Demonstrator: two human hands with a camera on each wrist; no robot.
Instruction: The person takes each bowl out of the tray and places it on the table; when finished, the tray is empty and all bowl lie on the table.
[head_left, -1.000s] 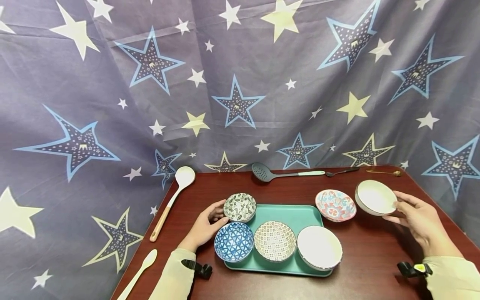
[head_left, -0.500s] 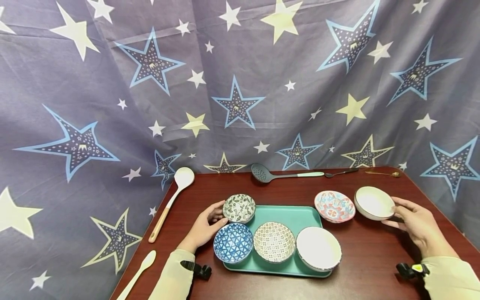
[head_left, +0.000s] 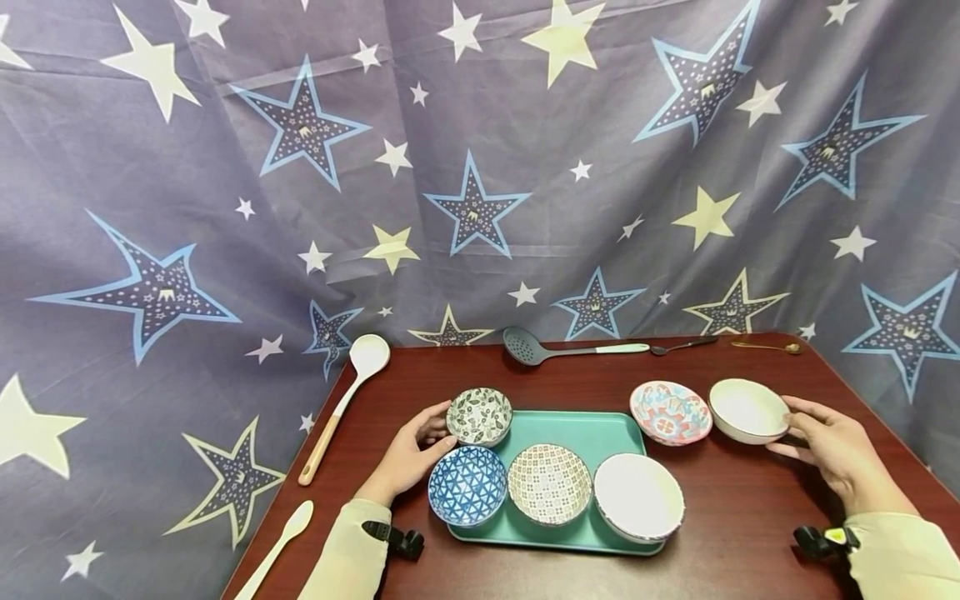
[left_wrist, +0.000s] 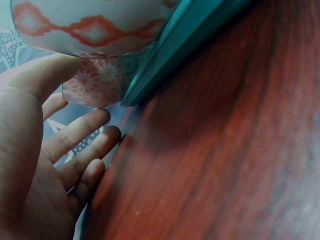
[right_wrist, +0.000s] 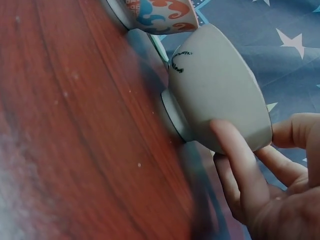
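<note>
My left hand (head_left: 411,450) holds the small leaf-patterned bowl (head_left: 480,416) at its left side, thumb in front and index finger behind. In the left wrist view, that bowl (left_wrist: 102,82) has a pink flowered outside, and the other fingers are spread loosely apart from it. At the right, my right hand (head_left: 836,446) grips a cream-white bowl (head_left: 747,410) by its right side. The right wrist view shows the thumb on the outer wall of this bowl (right_wrist: 220,90); whether its foot touches the table cannot be told. A red-and-blue patterned bowl (head_left: 671,412) stands just left of it.
A teal tray (head_left: 577,425) bears a blue bowl (head_left: 468,486), a tan-patterned bowl (head_left: 550,484) and a white bowl (head_left: 639,497). A ladle (head_left: 369,357) and a pale spoon (head_left: 298,518) lie left. A slotted spoon (head_left: 527,347) and two small spoons lie along the back.
My right hand has lowered the cream-white bowl toward the table, and the bowl has become more level. The left hand and its bowl stay in place.
</note>
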